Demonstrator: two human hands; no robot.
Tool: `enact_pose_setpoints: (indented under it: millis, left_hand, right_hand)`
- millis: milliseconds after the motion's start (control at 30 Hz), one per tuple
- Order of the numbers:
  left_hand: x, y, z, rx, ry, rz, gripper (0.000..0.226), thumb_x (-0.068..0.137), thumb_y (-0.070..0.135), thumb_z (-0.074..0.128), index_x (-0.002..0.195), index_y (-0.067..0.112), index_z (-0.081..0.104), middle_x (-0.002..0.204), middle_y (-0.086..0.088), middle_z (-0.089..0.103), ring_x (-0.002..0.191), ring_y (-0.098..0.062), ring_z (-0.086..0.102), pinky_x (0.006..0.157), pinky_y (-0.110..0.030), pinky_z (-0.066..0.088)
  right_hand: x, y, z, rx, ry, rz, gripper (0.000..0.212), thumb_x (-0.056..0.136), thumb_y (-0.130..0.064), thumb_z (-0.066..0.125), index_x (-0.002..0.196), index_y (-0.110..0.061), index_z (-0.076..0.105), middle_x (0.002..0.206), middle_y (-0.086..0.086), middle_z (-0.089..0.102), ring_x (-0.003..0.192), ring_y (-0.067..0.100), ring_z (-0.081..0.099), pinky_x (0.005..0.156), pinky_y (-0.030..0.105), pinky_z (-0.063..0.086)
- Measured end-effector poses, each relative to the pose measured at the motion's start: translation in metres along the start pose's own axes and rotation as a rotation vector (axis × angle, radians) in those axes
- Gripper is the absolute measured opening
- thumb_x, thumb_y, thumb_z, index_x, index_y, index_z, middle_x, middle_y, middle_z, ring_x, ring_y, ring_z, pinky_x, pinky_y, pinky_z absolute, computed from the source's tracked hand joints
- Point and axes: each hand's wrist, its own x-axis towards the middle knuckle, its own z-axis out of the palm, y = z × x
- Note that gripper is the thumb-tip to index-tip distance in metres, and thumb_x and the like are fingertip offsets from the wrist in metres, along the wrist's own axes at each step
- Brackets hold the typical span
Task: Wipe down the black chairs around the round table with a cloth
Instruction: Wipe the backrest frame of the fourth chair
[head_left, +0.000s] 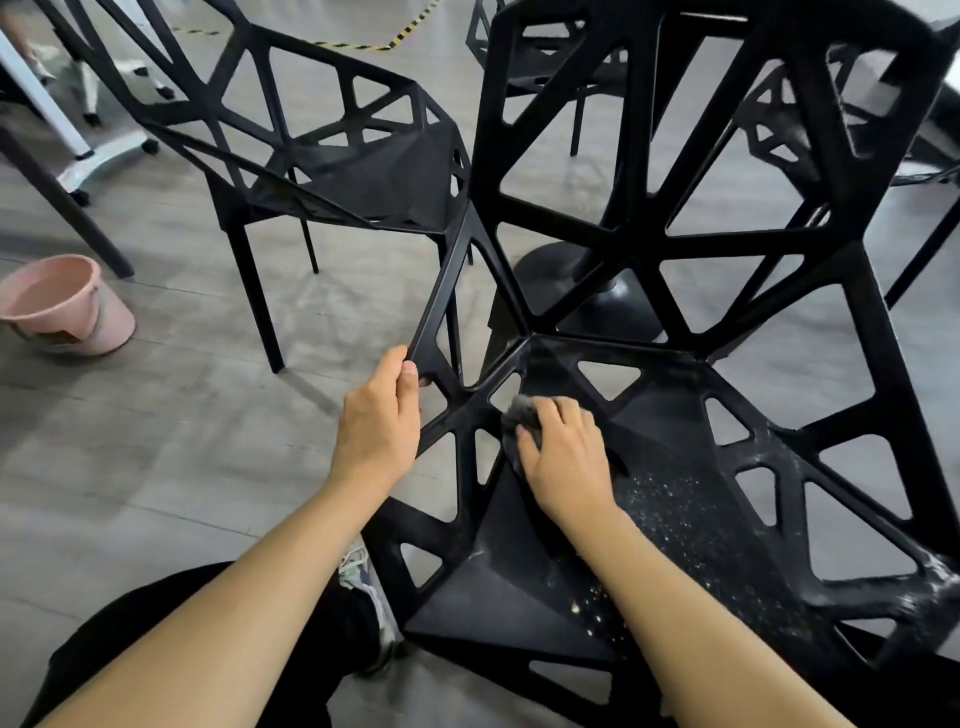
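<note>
R hand (563, 462): fingers curled over a bunched grey cloth (522, 415), pressing it onto the seat of the near chair (670, 291) at its back-left corner, just where seat meets the arm strut. L hand (376, 423): thumb and fingers pinch the lower end of that chair's left arm bar, steadying the frame; nothing else in it. Progress, judged from what lies now: seat centre and right side carry a spread of pale specks/crumbs (670, 499), and the front-right edge has a whitish dusty smear, so this seat is partly done at best. Area right around the cloth looks darker, cleaner. Backrest lattice: can't tell if wiped. Second chair (358, 171) to the left, well apart from my hands, untouched now; its seat looks dark, state unclear. More black chairs beyond, behind the table's pedestal base (597, 291); tabletop itself barely in view, top right. Pink bucket (67, 304) on the floor far left. Est: early in task, most chairs left.
</note>
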Motion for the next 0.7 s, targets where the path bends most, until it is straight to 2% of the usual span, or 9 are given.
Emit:
enact_pose_setpoints:
  millis: [133, 233, 300, 433, 533, 700]
  left_hand:
    - [0.002, 0.002, 0.002, -0.029, 0.021, -0.001, 0.024, 0.106, 0.036, 0.028, 0.108, 0.027, 0.05, 0.079, 0.005, 0.068, 0.07, -0.026, 0.067, 0.068, -0.045, 0.057]
    - [0.005, 0.0, 0.001, -0.037, 0.056, 0.0, 0.022, 0.106, 0.034, 0.029, 0.105, 0.028, 0.05, 0.071, 0.001, 0.064, 0.065, -0.027, 0.067, 0.065, -0.047, 0.057]
    - [0.005, -0.001, 0.002, -0.021, 0.054, 0.019, 0.024, 0.105, 0.038, 0.028, 0.103, 0.027, 0.049, 0.075, 0.003, 0.065, 0.066, -0.027, 0.066, 0.065, -0.047, 0.056]
    - [0.002, -0.001, 0.004, -0.024, 0.065, 0.087, 0.023, 0.108, 0.035, 0.031, 0.1, 0.025, 0.049, 0.077, 0.01, 0.064, 0.065, -0.02, 0.065, 0.063, -0.045, 0.056]
    - [0.006, -0.003, 0.004, -0.021, 0.068, 0.097, 0.023, 0.107, 0.036, 0.031, 0.099, 0.026, 0.049, 0.074, 0.009, 0.062, 0.063, -0.02, 0.064, 0.061, -0.044, 0.056]
    - [0.009, -0.002, 0.003, -0.037, 0.075, 0.119, 0.022, 0.108, 0.029, 0.034, 0.098, 0.021, 0.052, 0.076, 0.009, 0.064, 0.06, -0.014, 0.065, 0.06, -0.041, 0.055]
  right_hand:
    - [0.046, 0.013, 0.008, -0.105, 0.037, 0.022, 0.034, 0.095, -0.031, 0.058, 0.119, -0.007, 0.059, 0.115, 0.018, 0.058, 0.101, 0.041, 0.056, 0.085, 0.051, 0.048]
    - [0.078, 0.008, 0.003, -0.256, -0.061, 0.089, 0.041, 0.103, -0.037, 0.049, 0.13, -0.007, 0.052, 0.126, 0.02, 0.053, 0.111, 0.04, 0.051, 0.092, 0.047, 0.042]
    - [0.096, 0.004, -0.002, -0.375, -0.105, 0.06, 0.041, 0.104, -0.038, 0.044, 0.134, -0.009, 0.047, 0.13, 0.018, 0.05, 0.115, 0.038, 0.049, 0.093, 0.045, 0.041]
    - [0.129, -0.005, -0.008, -0.514, -0.16, 0.037, 0.039, 0.097, -0.024, 0.054, 0.133, -0.011, 0.045, 0.134, 0.015, 0.048, 0.119, 0.035, 0.048, 0.096, 0.045, 0.041]
    - [0.144, -0.013, -0.003, -0.54, -0.192, 0.098, 0.044, 0.094, -0.02, 0.057, 0.135, -0.01, 0.044, 0.137, 0.015, 0.047, 0.124, 0.034, 0.046, 0.099, 0.045, 0.04]
    - [0.137, -0.005, 0.004, -0.446, -0.119, 0.099, 0.039, 0.097, -0.029, 0.055, 0.13, -0.009, 0.046, 0.131, 0.016, 0.05, 0.116, 0.036, 0.05, 0.09, 0.046, 0.043]
